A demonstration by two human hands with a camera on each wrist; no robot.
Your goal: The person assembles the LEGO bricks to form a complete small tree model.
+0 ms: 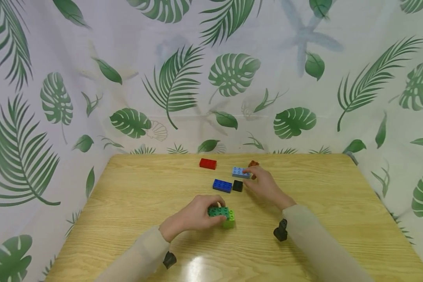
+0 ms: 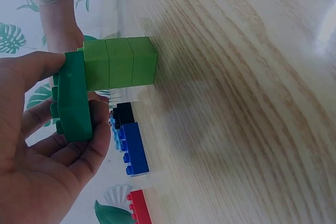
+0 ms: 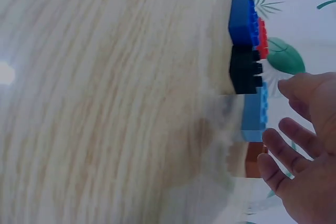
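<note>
My left hand pinches a dark green brick between thumb and fingers. That brick sits on one end of a short stack of lime green bricks and juts out past it. In the head view the stack stands near the middle of the table. My right hand reaches over the far bricks, its fingers loosely bent with nothing between them. Its index fingertip overlaps the light blue brick in the head view; contact cannot be made out. Just left of the thumb lies a small black brick.
A dark blue brick lies beside the black one. Farther back are a red brick and a brown-orange brick, the latter partly behind my right hand. A leaf-print curtain hangs at the rear edge of the wooden table.
</note>
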